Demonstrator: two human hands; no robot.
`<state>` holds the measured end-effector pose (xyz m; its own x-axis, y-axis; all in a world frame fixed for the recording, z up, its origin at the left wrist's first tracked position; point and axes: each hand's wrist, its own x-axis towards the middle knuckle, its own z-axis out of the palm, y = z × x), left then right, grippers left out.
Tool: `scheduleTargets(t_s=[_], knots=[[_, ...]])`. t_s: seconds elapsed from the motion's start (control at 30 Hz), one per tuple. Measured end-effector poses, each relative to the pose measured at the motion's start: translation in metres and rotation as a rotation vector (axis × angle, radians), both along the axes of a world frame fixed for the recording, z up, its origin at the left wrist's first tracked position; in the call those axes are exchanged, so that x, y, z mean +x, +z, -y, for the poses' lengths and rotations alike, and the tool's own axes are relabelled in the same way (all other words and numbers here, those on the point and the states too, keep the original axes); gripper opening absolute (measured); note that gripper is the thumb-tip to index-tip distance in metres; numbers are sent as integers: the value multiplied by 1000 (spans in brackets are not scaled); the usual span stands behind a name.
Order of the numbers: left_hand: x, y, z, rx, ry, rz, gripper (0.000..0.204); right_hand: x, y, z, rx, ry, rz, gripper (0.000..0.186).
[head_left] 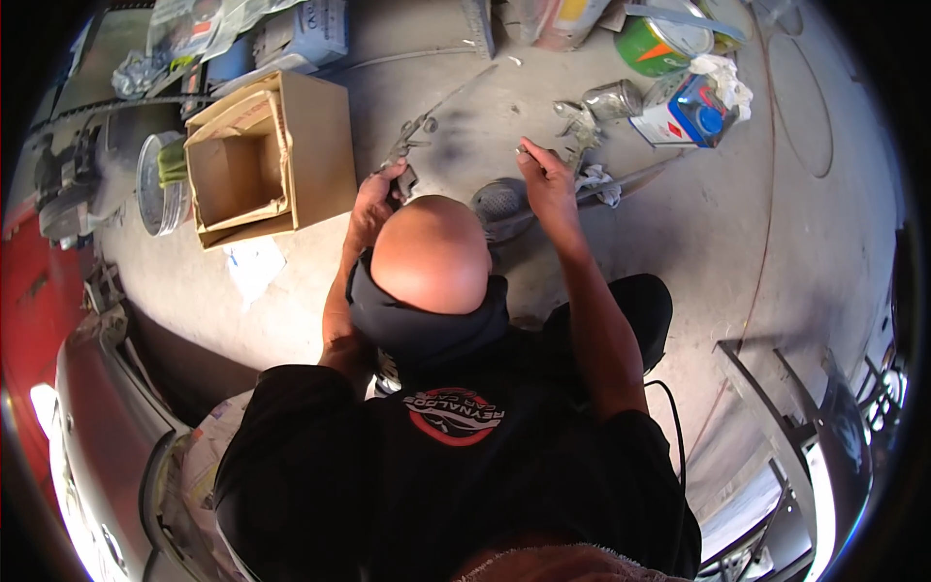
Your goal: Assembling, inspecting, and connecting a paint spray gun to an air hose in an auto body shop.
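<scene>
My left hand (376,197), beside the raised bare knee (432,254), is wrapped round a dusty grey metal tool (409,145) that looks like a spray gun. Its lower part is partly covered by my fingers. Off to the right, my right hand (549,184) is raised above the floor, thumb and fingers pinched together. Whatever sits between those fingertips is too small to name. Past this hand lies another metal spray gun (579,121) next to a grey cup (613,99). A dusty dark shoe (499,199) shows between my hands.
An open cardboard box (315,145) stands left of my left hand, with a clear bucket (160,184) behind it. Far right are a blue-and-white can (679,114) and a green tin (659,48). Silver car panels (107,427) flank my left; a metal frame (776,417) stands right.
</scene>
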<state>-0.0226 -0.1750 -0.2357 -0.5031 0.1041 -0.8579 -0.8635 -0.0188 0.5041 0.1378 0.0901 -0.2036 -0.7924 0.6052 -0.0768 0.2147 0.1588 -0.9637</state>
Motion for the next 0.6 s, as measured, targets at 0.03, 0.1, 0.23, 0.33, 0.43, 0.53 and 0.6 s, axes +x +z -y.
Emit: scheduleTargets(t_s=[0.03,0.1,0.23,0.33,0.43,0.53,0.6], knots=[[-2,9,-8,12,-90,-89,13,1,14,0,-138,-21,10,30],[-5,28,-17,5,-193,-236,14,4,32,3,-277,-32,11,29],[4,65,-29,-93,-231,-451,21,9,42,4,-367,-77,25,24],[14,93,-47,-96,-174,-559,23,18,44,0,-334,-114,-8,22],[2,123,-60,-109,-302,-651,29,23,64,1,-331,-138,-42,21],[-4,160,-86,-125,-370,-762,28,22,97,-3,-393,-165,-104,20],[-6,183,-101,-138,-450,-857,32,22,113,-6,-427,-179,-134,19]])
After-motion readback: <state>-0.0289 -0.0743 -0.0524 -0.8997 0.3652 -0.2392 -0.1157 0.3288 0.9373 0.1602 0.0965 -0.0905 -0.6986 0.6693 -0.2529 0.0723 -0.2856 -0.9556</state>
